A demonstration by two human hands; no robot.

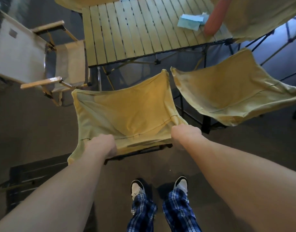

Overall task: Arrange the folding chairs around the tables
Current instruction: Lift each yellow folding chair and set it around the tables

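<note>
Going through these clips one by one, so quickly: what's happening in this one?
A person stands at a slatted table and grips the back edge of a yellow fabric chair with both the left hand and the right hand. The chair faces the table's near side, beside a second yellow chair. An armchair sits at the table's left end.
</note>
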